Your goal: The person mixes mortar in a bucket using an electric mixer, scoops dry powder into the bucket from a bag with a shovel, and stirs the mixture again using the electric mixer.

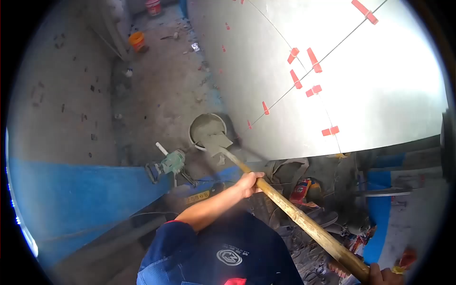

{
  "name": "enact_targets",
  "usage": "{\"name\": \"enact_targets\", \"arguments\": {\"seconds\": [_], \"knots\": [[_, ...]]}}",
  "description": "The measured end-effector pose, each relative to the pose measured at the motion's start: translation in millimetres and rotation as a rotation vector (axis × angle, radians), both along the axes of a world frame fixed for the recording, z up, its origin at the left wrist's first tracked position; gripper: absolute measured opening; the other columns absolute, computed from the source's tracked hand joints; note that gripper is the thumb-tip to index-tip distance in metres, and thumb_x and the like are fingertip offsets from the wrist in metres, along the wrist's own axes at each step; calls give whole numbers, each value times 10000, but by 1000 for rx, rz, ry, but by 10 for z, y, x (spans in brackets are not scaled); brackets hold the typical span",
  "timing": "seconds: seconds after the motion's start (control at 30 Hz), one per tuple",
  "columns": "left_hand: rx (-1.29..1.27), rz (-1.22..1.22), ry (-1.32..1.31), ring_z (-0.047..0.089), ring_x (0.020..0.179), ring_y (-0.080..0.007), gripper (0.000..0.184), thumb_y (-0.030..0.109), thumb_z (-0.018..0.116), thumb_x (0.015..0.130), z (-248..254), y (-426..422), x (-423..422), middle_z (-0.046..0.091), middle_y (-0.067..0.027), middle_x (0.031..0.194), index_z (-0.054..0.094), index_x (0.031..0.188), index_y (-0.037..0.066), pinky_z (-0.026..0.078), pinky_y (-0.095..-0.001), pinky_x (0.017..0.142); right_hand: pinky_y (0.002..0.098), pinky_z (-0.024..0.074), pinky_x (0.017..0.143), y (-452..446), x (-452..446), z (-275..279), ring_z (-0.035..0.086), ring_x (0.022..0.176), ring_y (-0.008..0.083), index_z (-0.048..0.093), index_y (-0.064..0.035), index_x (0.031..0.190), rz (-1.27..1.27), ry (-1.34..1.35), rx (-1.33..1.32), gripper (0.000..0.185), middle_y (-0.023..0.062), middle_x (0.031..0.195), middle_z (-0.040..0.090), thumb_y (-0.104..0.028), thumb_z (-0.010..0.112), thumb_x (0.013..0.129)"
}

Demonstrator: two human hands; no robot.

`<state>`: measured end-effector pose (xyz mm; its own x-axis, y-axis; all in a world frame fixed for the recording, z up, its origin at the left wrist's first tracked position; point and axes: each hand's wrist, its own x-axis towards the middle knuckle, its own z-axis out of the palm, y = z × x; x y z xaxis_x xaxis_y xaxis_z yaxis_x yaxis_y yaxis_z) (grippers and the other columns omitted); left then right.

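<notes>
The pale wall [380, 90] was the largest thing, filling the upper right; its lower edge ended just above scraps and debris [327, 218] that crowded the ground beside the person. Opposite stood a grey wall [61, 104] with a blue band [85, 204] along its lower part. Between the walls ran a strip of dusty floor [156, 90], its open middle giving room beyond the bucket, with small rubble along both edges. The long wooden-handled shovel [304, 218] slanted across the near space, its grey-smeared blade over the bucket's near rim. The left hand [249, 184] had its grip closed around the handle fairly near the blade; the right hand [384, 276], partly cut off by the frame's lower edge, was at the far end, its fingers bent about the wood. The round bucket [191, 135] stood close to the pale wall and held wet grey mortar [207, 125]. A green mixer [173, 161] lay near it, on the side of the blue band, and a red bag [300, 191] sat among the debris. Farther up the floor stood an orange pail [137, 41] and, beyond it, a red pail [153, 7], contents unclear. Small red clips [314, 60] dotted the pale wall's joints.
</notes>
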<state>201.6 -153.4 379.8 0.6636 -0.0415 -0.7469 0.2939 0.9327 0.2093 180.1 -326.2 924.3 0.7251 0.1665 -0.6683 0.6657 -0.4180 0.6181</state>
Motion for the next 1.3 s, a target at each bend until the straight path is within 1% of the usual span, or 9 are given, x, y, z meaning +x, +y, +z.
{"name": "enact_targets", "arguments": {"seconds": [0.27,0.33,0.53,0.67,0.73,0.9,1.0,1.07,1.3], "knots": [[-156,339,6,557,936,-357,353,204,468,954,-672,478,38,534,-198,1060,443,1197,-51,482,-537,877,364,529,652,227,-78,109,647,631,239,654,-91,1177,133,25,329,458,99,787,678,-391,733,841],[-111,249,13,556,950,-369,325,170,457,945,-571,529,4,520,-193,1103,441,1198,-34,486,-537,868,355,544,687,477,-145,206,680,741,210,674,-73,1154,403,26,83,407,88,884,709,-327,747,846],[-94,336,-54,576,843,-337,254,177,510,914,-787,943,108,501,-144,945,418,1054,-14,517,-545,764,342,550,721,568,24,190,679,824,228,697,-44,1068,428,55,317,264,102,935,704,-247,695,898],[-71,210,4,585,820,-289,228,172,514,918,-752,842,53,509,-121,944,435,1077,30,532,-488,683,323,519,520,89,-84,85,652,621,208,728,-82,921,679,-611,-85,346,71,713,673,-416,733,829],[-69,211,21,595,752,-265,221,188,519,935,-659,775,15,527,-102,906,452,1081,36,548,-450,655,338,492,465,625,128,298,612,537,187,675,-111,672,639,-216,563,338,32,581,608,-398,713,847],[-79,242,-4,619,755,-253,215,236,506,957,-589,989,-53,558,-91,848,472,1022,34,557,-443,655,371,504,516,671,111,309,617,549,169,679,-106,702,446,-140,535,313,16,581,603,-375,699,863],[-78,299,-44,617,750,-252,211,246,517,949,-545,957,-107,552,-84,835,476,999,46,551,-452,680,355,528,644,577,228,339,667,675,246,718,-80,896,-321,-200,-20,238,85,742,678,-314,684,873],[-13,372,-25,615,770,-259,206,249,528,935,-427,870,-182,542,-86,863,470,999,62,543,-466,727,354,528,714,746,154,387,682,785,261,700,-73,954,-362,-240,456,170,136,865,694,-209,634,877],[-17,324,-6,585,794,-273,230,220,497,950,-673,918,-189,513,-102,870,424,1027,16,543,-480,762,325,475,578,191,306,242,623,641,174,702,34,861,-258,-413,844,219,131,723,676,-182,663,852]]}}
